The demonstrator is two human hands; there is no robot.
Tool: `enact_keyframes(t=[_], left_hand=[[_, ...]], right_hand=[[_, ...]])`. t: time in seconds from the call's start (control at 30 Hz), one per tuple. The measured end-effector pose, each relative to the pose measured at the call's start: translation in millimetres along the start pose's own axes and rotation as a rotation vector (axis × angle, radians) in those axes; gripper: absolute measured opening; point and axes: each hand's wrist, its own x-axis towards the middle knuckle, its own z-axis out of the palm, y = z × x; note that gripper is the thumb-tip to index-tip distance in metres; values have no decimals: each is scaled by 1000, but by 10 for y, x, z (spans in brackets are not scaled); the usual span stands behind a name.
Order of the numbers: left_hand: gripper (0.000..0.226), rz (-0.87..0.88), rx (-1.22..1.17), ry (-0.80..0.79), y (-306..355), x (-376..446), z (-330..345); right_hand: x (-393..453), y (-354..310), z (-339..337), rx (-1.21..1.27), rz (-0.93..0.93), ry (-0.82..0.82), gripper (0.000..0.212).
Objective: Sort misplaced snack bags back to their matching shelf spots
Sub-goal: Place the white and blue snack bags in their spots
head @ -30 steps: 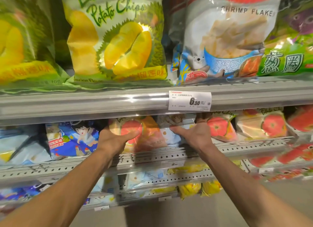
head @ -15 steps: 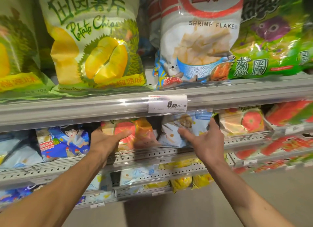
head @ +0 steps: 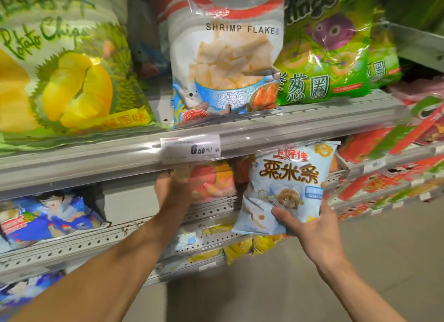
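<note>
Light-blue snack bag (head: pixel 286 187) upright, long axis vertical, in right hand (head: pixel 310 228); left hand (head: pixel 173 189) on orange bag (head: pixel 213 182).

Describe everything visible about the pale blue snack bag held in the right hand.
The pale blue snack bag is a glossy, puffy plastic pouch with large brown Chinese characters, red lettering above them and a cartoon figure in a white cap below. It stands roughly upright, tilted slightly, in front of the middle shelf, its top edge reaching the upper shelf rail. The right hand grips its lower right corner, thumb across the front. Nothing else visibly touches it.
</note>
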Motion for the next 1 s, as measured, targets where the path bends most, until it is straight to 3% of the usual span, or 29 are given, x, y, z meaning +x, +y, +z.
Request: enact_keyframes(t=[0.07, 0.23, 0.37, 0.53, 0.67, 0.73, 0.87, 1.0], left_hand=[[26, 24, 59, 57, 35, 19, 98], [41, -14, 57, -29, -16, 72, 144], [49, -46, 441, 6, -79, 27, -19], [22, 243, 775, -31, -287, -354, -637], [22, 425, 918, 103, -493, -699, -1323], [26, 394, 996, 119, -542, -850, -1608], [53, 267, 1230, 42, -552, -994, -2017], [62, 234, 1251, -19, -450, -1008, -2083]], right_hand=[[-43, -9, 2, 16, 17, -33, 46], [-132, -64, 120, 35, 33, -94, 54], [-231, -127, 385, 20, 33, -155, 53], [-394, -267, 870, 9, -10, -270, 50], [-450, -391, 1344, 28, -39, -348, 47], [-454, -443, 1612, 35, -37, -375, 45], [-410, -499, 2118, 8, -63, -361, 42], [-244, -499, 2501, -200, -99, -278, 48]])
